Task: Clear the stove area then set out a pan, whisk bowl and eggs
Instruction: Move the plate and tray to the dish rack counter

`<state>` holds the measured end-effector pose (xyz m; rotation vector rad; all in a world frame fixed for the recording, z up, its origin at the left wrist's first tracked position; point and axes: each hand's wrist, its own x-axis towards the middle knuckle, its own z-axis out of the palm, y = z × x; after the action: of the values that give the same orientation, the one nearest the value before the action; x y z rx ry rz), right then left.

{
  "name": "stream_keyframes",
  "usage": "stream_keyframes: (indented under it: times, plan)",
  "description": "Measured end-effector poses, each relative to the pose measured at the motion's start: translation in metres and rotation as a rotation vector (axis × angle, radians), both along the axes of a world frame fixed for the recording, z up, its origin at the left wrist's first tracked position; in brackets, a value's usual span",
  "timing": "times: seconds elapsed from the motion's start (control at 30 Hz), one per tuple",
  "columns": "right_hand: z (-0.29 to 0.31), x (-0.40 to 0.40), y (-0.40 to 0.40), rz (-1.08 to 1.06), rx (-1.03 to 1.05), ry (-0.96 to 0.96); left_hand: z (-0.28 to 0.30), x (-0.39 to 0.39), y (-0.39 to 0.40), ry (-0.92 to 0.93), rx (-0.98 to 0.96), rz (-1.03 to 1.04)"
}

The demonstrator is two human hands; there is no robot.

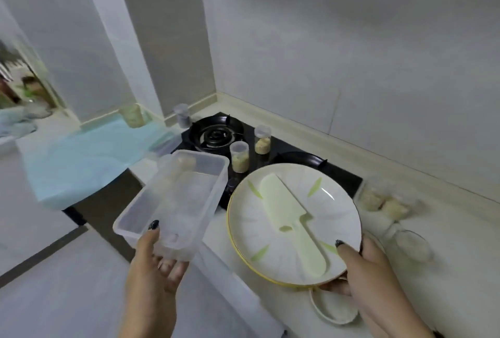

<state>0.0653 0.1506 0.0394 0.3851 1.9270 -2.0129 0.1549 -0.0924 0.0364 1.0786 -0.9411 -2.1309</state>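
Above counter edge before stove [292, 145]: left hand [155, 264] pinches clear plastic container [173, 202], thumb on rim; right hand [370, 270] grips plate [295, 222] carrying pale green knife [290, 222], thumb over rim.

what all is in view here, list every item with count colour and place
clear plastic container: 1, see-through, held up left of the stove
plate: 1, white with green marks and yellow rim, held over the counter edge
plastic knife: 1, pale green, lying on the plate
stove: 1, black, two burners, in the corner
small jars: 2, clear with beige contents, on the stove
lidded jar: 1, clear, behind the stove
blue cloth: 1, light blue, on the counter at left
small dish: 1, white, below the plate
left hand: 1, grips the container
right hand: 1, grips the plate rim
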Motion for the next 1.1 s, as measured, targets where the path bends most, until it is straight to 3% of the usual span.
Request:
stream_keyframes:
  times: [0.2, 0.7, 1.1]
  plan:
    - [-0.001, 0.028, -0.115, 0.203, 0.021, -0.021, 0.0, 0.08, -0.089, -0.003, 0.006, 0.229]
    - [-0.001, 0.142, -0.392, 0.614, -0.077, -0.089, 0.01, 0.247, -0.292, -0.003, -0.091, 0.504]
    - [-0.003, 0.141, -0.595, 0.923, -0.079, -0.084, 0.006, 0.273, -0.443, 0.048, -0.073, 0.787]
